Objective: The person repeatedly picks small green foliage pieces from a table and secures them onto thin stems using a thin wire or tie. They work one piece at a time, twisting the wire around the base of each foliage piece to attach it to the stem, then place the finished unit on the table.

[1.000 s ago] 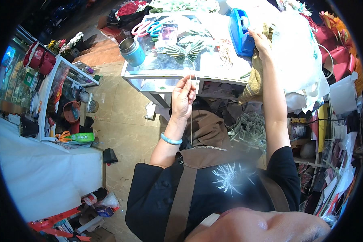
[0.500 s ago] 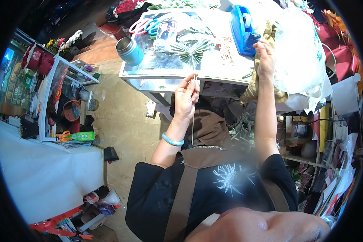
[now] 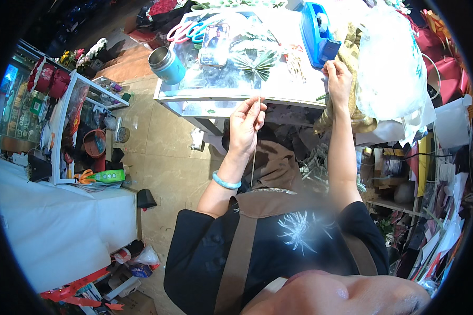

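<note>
Right hand (image 3: 338,84) has moved from the dispenser's (image 3: 312,41) side to just beyond its near end, fingers bent together; whether it grasps anything, I cannot tell. Left hand (image 3: 244,126) pinches one stem (image 3: 254,163), its one fan (image 3: 255,64) left of the dispenser. Farther left: one phone (image 3: 214,44), screen writing too small to read, one cup (image 3: 167,65), two scissors (image 3: 197,41).

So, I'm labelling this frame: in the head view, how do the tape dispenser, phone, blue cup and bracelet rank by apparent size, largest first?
1. Tape dispenser
2. Phone and blue cup: too alike to rank
3. Bracelet
</note>
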Demonstrator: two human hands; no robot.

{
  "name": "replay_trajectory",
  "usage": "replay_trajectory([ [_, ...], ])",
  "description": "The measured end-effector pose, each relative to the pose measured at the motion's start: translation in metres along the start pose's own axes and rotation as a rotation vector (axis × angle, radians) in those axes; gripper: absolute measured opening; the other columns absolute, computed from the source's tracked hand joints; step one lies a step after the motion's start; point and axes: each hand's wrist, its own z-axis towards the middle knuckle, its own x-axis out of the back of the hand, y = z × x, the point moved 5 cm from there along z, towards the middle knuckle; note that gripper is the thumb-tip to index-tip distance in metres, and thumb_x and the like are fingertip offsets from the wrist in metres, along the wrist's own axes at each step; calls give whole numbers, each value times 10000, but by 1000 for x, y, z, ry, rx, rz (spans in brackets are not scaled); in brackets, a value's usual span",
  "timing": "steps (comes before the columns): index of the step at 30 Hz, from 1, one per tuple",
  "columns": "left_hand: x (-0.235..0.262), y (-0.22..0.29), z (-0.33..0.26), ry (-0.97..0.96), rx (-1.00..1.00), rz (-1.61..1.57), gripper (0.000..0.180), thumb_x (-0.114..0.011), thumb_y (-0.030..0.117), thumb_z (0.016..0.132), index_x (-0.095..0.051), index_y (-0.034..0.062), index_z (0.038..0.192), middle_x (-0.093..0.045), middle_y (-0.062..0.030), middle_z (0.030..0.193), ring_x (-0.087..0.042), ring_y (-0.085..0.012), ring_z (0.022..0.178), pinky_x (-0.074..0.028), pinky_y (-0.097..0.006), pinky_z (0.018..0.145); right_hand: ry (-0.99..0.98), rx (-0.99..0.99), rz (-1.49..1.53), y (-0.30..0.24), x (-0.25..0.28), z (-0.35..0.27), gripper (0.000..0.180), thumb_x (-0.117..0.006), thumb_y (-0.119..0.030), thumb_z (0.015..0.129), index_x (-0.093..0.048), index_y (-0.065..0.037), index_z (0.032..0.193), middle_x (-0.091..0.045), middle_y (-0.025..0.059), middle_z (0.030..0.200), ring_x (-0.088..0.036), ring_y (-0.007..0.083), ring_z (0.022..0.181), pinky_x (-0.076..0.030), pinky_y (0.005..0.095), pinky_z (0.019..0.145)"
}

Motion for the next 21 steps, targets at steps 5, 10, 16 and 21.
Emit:
replay_trajectory([
  [5,-2,-3,1,-8,-25,-15,220,-558,94,882,-567,-22,1069,-585,-56,885,-474,-52,604,-353,-141,466,-215,-100,227,-48,-25,-68,182,-519,-160,909,-627,-13,921,-564,17,699,-521,75,597,-430,206,544],
  [10,-3,-5,-1,26,-5,-12,237,-560,79,876,-562,-27,1089,-581,-61,898,-487,-55,626,-375,-145,481,-652,-128,271,-85,-64,-117,135,-534,-105,890,-626,-9,913,-582,-9,679,-483,40,569,-405,192,511],
  [16,-5,0,-5,13,-5,-41,236,-549,65,877,-562,-26,1094,-591,-54,904,-495,-55,635,-386,-148,491,-765,-243,212,-92,-72,-113,182,-547,-119,888,-623,26,808,-624,21,694,-547,56,672,-452,209,619],
  [21,-12,-4,-6,-22,13,-46,234,-544,64,876,-565,-18,1094,-600,-41,877,-496,-56,635,-387,-150,491,-711,-305,353,-85,-72,-112,212,-588,-154,869,-620,26,763,-612,13,655,-522,45,626,-433,208,594],
])
